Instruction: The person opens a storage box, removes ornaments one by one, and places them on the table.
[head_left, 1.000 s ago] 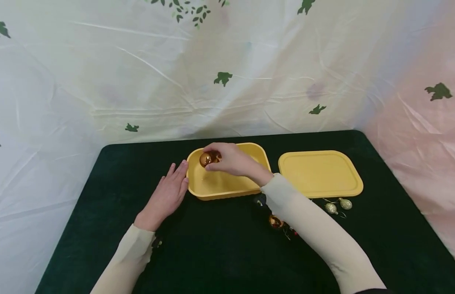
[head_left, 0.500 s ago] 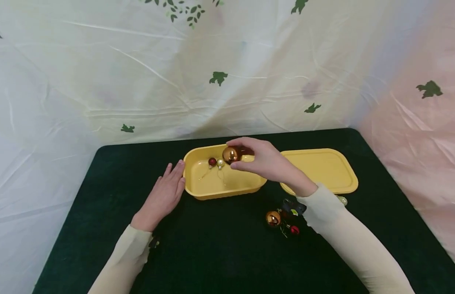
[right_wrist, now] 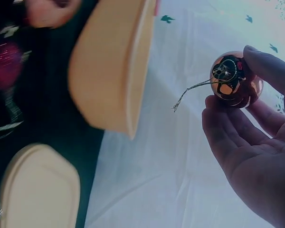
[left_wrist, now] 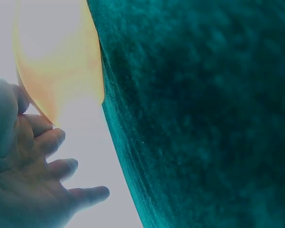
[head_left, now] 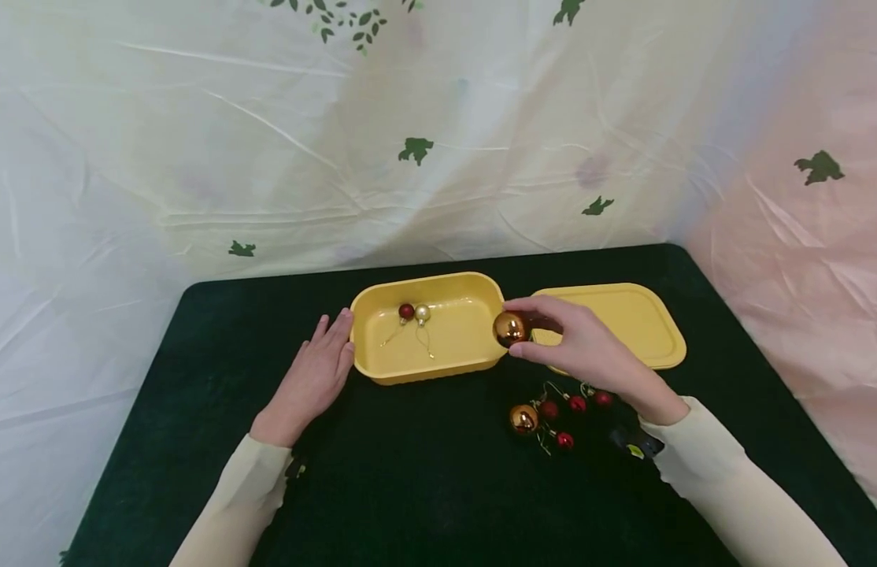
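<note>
My right hand (head_left: 580, 342) pinches a shiny copper Christmas bauble (head_left: 511, 328) between thumb and fingers, at the right rim of a yellow plastic box (head_left: 438, 372). A thin silver string hangs from its cap in the right wrist view, where the bauble (right_wrist: 237, 80) is apart from the box wall (right_wrist: 104, 66). With straight fingers, my left hand (head_left: 307, 382) touches the box's left end. Inside the box lie a small dark red bauble (head_left: 406, 312) and a small pale gold bauble (head_left: 423, 313), both with gold strings.
A yellow lid (head_left: 637, 319) lies flat to the right of the box, partly behind my right hand. Nearer me on the dark green cloth (head_left: 410, 472) are another copper bauble (head_left: 523, 419) and several small red baubles (head_left: 564, 440). A white leaf-print curtain (head_left: 304, 157) stands behind.
My right hand has carried the copper bauble rightward, from over the box's left part to its right rim. The two small baubles inside have come into view. My left hand stays at the box.
</note>
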`<control>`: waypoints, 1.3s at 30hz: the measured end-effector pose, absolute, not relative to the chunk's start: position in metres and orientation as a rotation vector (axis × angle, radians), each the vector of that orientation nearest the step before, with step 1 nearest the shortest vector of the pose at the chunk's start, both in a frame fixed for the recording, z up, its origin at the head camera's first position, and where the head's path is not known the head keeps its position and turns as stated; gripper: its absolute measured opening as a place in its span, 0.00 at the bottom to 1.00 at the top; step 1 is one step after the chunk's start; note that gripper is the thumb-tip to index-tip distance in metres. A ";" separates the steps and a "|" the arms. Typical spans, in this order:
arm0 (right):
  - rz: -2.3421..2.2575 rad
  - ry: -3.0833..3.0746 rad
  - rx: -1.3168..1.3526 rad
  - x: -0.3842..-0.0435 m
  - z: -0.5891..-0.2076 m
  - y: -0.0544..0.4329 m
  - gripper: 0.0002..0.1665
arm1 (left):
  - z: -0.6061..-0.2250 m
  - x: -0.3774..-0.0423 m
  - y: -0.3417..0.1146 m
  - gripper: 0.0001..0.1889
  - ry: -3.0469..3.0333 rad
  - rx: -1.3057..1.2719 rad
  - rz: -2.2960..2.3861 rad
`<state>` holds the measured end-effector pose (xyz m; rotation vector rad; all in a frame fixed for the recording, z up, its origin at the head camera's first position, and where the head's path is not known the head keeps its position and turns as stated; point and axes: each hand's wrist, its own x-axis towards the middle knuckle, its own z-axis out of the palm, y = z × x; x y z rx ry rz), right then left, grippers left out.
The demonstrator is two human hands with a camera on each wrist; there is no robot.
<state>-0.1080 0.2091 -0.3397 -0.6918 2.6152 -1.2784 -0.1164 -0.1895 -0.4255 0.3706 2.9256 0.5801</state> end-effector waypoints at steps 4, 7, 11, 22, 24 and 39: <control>-1.249 2.631 -0.679 -0.096 -0.343 0.224 0.33 | -0.426 -0.116 -0.190 0.33 2.929 0.373 0.588; -1.229 2.646 -0.671 -0.087 -0.346 0.234 0.32 | -0.426 -0.115 -0.190 0.34 2.926 0.373 0.597; -1.225 2.649 -0.661 -0.078 -0.350 0.246 0.31 | -0.427 -0.113 -0.191 0.34 2.922 0.368 0.603; -1.115 2.723 -0.613 -0.059 -0.366 0.268 0.31 | -0.426 -0.112 -0.191 0.34 2.916 0.360 0.608; -1.113 2.722 -0.601 -0.056 -0.368 0.271 0.31 | -0.426 -0.112 -0.190 0.34 2.916 0.359 0.607; -1.088 2.694 -0.498 -0.028 -0.394 0.296 0.30 | -0.426 -0.113 -0.189 0.34 2.928 0.380 0.603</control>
